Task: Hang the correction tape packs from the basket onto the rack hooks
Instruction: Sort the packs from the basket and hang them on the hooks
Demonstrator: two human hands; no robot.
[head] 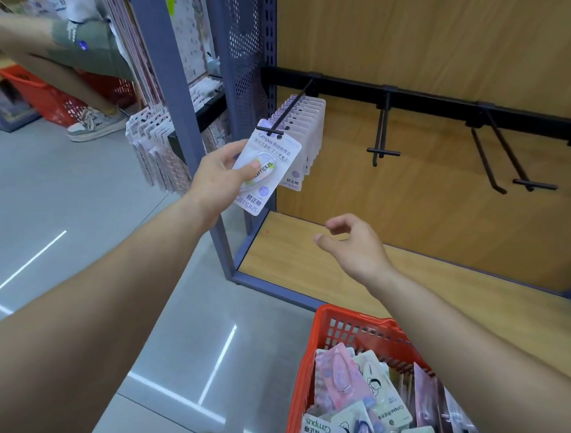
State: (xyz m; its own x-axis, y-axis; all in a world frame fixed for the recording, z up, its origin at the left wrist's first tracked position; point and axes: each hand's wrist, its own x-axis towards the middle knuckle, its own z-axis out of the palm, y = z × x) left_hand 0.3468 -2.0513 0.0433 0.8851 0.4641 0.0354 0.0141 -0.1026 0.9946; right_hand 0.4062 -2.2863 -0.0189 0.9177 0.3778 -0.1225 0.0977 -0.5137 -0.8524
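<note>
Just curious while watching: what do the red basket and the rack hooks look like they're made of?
The red basket looks like moulded plastic: uniform glossy colour, with a lattice of square holes. The rack hooks appear to be thin metal rod with a matt black coating, though the finish can't be confirmed from here.

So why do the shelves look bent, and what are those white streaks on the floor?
Head view: the wide-angle lens bows the rack rail and frame; the streaks are ceiling lights reflected in the glossy floor; the held pack's print stays readable.

Our path to the two bare hooks (382, 136) and (504, 156) lies open; the leftmost hook (291, 108) is crowded with hung packs (310, 130) to its tip.
</note>
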